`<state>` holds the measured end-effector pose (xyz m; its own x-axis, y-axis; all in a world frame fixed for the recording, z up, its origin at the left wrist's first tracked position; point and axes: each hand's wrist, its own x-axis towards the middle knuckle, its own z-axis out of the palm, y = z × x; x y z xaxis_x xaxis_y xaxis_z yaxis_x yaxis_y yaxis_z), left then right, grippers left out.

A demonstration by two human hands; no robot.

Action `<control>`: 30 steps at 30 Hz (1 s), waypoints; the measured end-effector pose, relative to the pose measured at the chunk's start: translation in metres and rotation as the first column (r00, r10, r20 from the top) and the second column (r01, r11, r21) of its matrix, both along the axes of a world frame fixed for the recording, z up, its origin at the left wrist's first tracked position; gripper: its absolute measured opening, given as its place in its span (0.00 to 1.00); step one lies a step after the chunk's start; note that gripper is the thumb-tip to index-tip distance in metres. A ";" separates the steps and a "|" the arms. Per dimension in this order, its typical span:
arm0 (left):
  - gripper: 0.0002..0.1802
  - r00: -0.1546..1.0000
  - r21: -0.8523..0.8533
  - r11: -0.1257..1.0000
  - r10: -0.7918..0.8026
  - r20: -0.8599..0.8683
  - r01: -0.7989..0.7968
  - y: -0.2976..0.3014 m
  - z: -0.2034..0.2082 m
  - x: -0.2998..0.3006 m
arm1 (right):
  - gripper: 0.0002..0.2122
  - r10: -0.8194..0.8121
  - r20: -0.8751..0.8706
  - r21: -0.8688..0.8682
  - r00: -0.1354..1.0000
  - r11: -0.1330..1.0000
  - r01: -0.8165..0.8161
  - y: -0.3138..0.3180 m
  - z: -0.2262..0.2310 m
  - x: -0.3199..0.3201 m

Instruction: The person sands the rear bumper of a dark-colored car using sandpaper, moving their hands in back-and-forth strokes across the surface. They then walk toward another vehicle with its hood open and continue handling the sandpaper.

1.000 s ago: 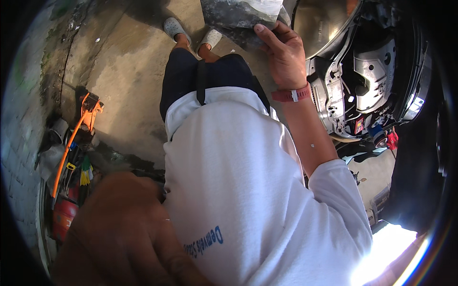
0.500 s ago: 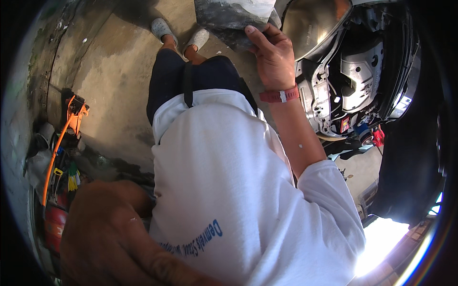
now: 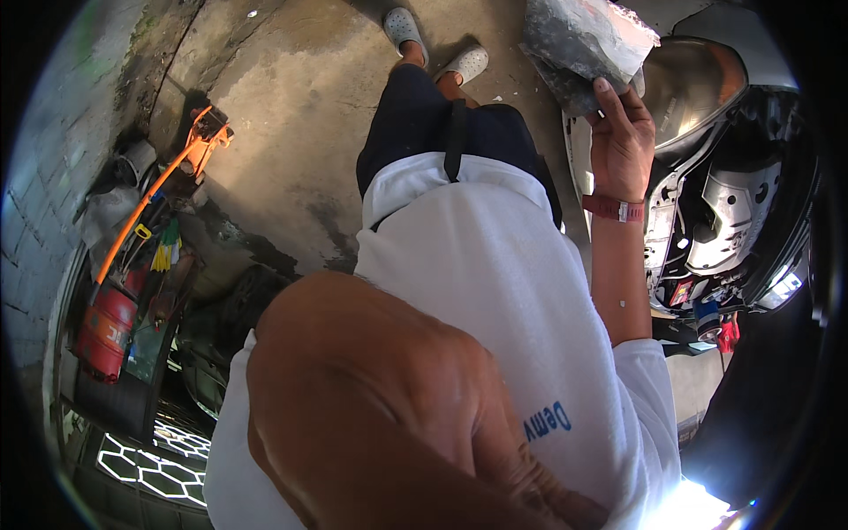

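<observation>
At the upper right, my right hand (image 3: 623, 146) pinches the lower edge of a thin grey sheet (image 3: 587, 49) between thumb and fingers. Dark patches and whitish smears cover the sheet, and its exact kind does not show. A red-banded watch (image 3: 613, 208) is on that wrist. My left hand (image 3: 389, 380) is bent and very close to the camera, in front of my white shirt (image 3: 468, 230). Its fingers are mostly out of sight, so whether it holds anything does not show.
To the right stands a vehicle with a large lamp (image 3: 698, 88) and exposed inner parts (image 3: 733, 212). A blue can (image 3: 707, 320) is below them. Along the left wall are an orange metal tool with a long bar (image 3: 150, 199), a red cylinder (image 3: 108, 331) and yellow-green gloves (image 3: 166, 247).
The view has shifted, so the surroundings sit further right. My left hand now covers more of the shirt's middle. My right hand keeps its hold on the sheet, which is tilted differently.
</observation>
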<state>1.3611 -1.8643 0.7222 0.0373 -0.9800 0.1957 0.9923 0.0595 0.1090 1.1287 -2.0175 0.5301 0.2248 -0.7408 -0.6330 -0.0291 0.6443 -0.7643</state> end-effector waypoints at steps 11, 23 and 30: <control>0.09 1.000 0.004 1.000 -0.012 0.013 0.012 -0.012 -0.008 -0.002 | 0.12 0.037 0.104 0.007 0.994 0.999 -0.038 0.001 -0.002 -0.001; 0.10 0.999 -0.002 0.999 -0.046 0.008 0.046 -0.012 -0.005 0.005 | 0.11 0.050 0.024 -0.019 0.998 0.999 -0.050 -0.001 -0.004 0.002; 0.11 0.998 -0.027 0.998 -0.058 -0.012 0.058 -0.008 -0.009 0.019 | 0.11 0.048 0.085 -0.027 0.995 0.999 -0.046 0.002 -0.002 0.008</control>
